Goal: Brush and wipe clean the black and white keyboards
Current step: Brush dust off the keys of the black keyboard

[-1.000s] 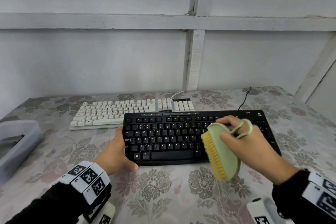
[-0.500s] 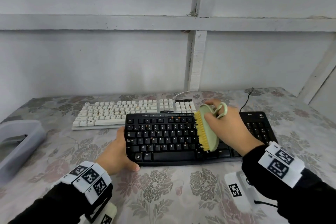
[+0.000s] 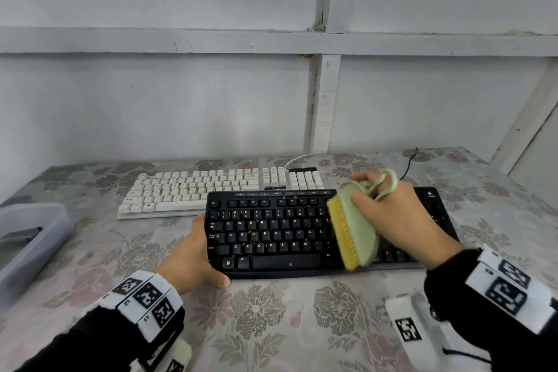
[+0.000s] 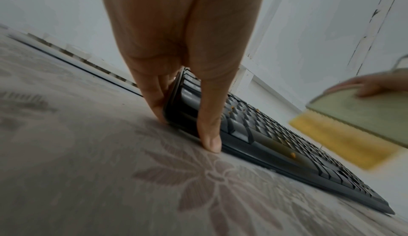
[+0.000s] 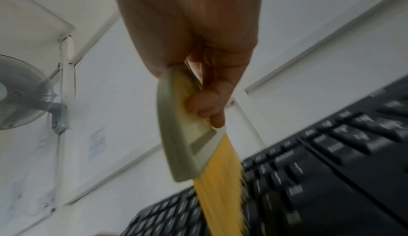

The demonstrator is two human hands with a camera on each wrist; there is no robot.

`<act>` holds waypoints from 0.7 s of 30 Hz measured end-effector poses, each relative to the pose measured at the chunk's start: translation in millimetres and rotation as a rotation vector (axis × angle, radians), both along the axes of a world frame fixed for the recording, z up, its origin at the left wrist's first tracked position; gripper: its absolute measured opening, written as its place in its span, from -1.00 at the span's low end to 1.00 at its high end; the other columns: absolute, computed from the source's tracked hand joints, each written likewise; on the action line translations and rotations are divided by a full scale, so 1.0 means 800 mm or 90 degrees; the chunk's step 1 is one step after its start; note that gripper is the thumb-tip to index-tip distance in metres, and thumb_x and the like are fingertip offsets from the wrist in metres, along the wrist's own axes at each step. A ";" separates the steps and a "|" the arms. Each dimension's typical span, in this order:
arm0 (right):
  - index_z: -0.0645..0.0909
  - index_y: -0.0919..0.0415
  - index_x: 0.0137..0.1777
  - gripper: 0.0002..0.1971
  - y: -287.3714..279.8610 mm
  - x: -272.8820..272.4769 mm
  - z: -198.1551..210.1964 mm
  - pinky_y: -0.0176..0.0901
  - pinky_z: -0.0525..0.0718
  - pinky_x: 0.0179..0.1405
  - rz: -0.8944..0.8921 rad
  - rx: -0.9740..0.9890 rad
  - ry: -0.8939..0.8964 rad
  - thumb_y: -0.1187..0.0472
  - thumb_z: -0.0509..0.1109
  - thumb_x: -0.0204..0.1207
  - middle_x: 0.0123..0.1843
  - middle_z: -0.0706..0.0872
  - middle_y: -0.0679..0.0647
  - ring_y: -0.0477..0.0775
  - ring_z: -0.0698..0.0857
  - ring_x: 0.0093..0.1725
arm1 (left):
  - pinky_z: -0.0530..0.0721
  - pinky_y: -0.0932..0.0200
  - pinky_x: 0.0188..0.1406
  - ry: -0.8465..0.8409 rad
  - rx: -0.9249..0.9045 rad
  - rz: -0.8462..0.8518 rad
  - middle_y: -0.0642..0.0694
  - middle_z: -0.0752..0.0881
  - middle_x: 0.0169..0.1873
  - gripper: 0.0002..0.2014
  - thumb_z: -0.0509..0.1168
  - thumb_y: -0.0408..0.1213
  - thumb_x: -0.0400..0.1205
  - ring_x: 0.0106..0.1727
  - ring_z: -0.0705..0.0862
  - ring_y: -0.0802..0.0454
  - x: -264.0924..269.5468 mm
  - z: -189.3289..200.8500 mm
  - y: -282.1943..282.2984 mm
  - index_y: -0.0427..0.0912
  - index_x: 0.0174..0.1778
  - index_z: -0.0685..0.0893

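Observation:
A black keyboard [image 3: 271,232] lies near the front of the table, with small orange crumbs among its keys. Behind it and to the left sits a white keyboard [image 3: 193,187]. My left hand [image 3: 193,257] holds the black keyboard's left end, fingers along the side edge and thumb [image 4: 209,131] against the front edge. My right hand [image 3: 395,214] grips a pale green brush [image 3: 353,223] with yellow bristles [image 5: 218,184]. The bristles touch the keys right of the letter block. The keyboard's right part is hidden behind the hand.
A grey plastic container [image 3: 27,238] stands at the table's left edge. A flowered cloth [image 3: 271,320] covers the table. Both keyboards' cables [image 3: 407,166] run back to the white wall. A wall fan [image 5: 22,93] shows in the right wrist view.
The brush swept from the keyboard's right side to the left and up to its back edge, then slid slightly towards the front. The left hand kept its hold.

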State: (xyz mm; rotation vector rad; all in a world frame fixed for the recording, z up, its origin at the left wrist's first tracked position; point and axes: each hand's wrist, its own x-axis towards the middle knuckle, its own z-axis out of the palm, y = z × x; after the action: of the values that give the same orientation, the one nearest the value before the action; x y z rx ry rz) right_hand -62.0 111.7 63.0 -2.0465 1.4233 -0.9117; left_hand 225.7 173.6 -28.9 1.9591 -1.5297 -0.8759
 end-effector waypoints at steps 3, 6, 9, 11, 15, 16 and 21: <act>0.58 0.05 0.07 -0.84 -0.023 0.014 0.005 -0.49 0.55 -0.45 -0.018 -0.020 -0.050 0.28 0.26 0.56 -0.22 0.66 -0.11 -0.17 0.63 -0.28 | 0.51 0.20 0.04 0.002 0.001 -0.004 0.13 0.60 0.02 0.18 0.64 -0.43 0.16 0.07 0.61 0.03 0.001 0.000 0.000 0.00 0.55 -0.02; 0.56 0.03 0.07 -0.85 -0.028 0.025 -0.005 -0.49 0.59 -0.43 -0.008 -0.006 -0.062 0.26 0.26 0.58 -0.20 0.69 -0.04 -0.09 0.66 -0.28 | 0.52 0.20 0.05 -0.007 -0.002 -0.006 0.13 0.59 0.01 0.19 0.64 -0.42 0.16 0.07 0.61 0.03 0.000 0.001 0.000 0.00 0.55 -0.03; 0.54 0.06 0.03 -0.92 -0.010 0.023 -0.024 -0.49 0.50 -0.56 0.013 0.001 -0.039 0.22 0.26 0.60 -0.29 0.68 -0.01 -0.14 0.58 -0.42 | 0.52 0.19 0.06 -0.010 -0.003 -0.006 0.12 0.59 0.02 0.17 0.64 -0.42 0.17 0.08 0.61 0.02 0.000 0.001 0.001 0.00 0.55 -0.02; 0.55 0.07 0.00 -0.94 0.006 0.016 -0.039 -0.41 0.41 -0.62 0.034 0.011 -0.010 0.20 0.26 0.59 -0.38 0.65 0.01 -0.16 0.47 -0.55 | 0.50 0.21 0.02 -0.011 -0.003 -0.008 0.14 0.57 0.01 0.17 0.63 -0.43 0.17 0.07 0.60 0.03 0.000 0.000 0.000 0.00 0.55 -0.02; 0.58 0.03 -0.06 -0.92 0.025 0.000 -0.046 -0.34 0.40 -0.53 0.058 0.075 0.040 0.17 0.25 0.56 -0.32 0.69 0.13 -0.06 0.47 -0.48 | 0.50 0.21 0.01 -0.008 -0.006 -0.010 0.16 0.55 0.01 0.18 0.63 -0.44 0.17 0.08 0.59 0.02 0.001 0.000 0.000 -0.02 0.55 -0.02; 0.60 0.03 -0.05 -0.91 0.026 -0.003 -0.040 -0.34 0.46 -0.49 0.059 0.081 0.047 0.17 0.26 0.56 -0.26 0.71 0.10 0.00 0.54 -0.42 | 0.49 0.22 -0.01 -0.007 -0.006 -0.012 0.17 0.56 0.00 0.17 0.63 -0.44 0.17 0.08 0.59 0.03 0.001 0.001 0.000 -0.02 0.55 -0.01; 0.59 0.07 0.00 -0.89 -0.003 0.007 -0.003 -0.42 0.55 -0.39 -0.004 -0.003 -0.038 0.26 0.28 0.56 -0.23 0.68 -0.08 -0.13 0.62 -0.30 | 0.48 0.21 0.04 -0.013 -0.005 -0.017 0.19 0.55 -0.03 0.17 0.63 -0.42 0.19 0.08 0.58 0.03 0.000 0.002 0.001 -0.04 0.56 -0.03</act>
State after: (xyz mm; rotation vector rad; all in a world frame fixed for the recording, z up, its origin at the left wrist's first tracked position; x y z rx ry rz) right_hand -56.7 109.0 60.9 -2.0015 1.3976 -0.9715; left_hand 226.1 174.2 -27.3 1.9526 -1.5719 -0.8611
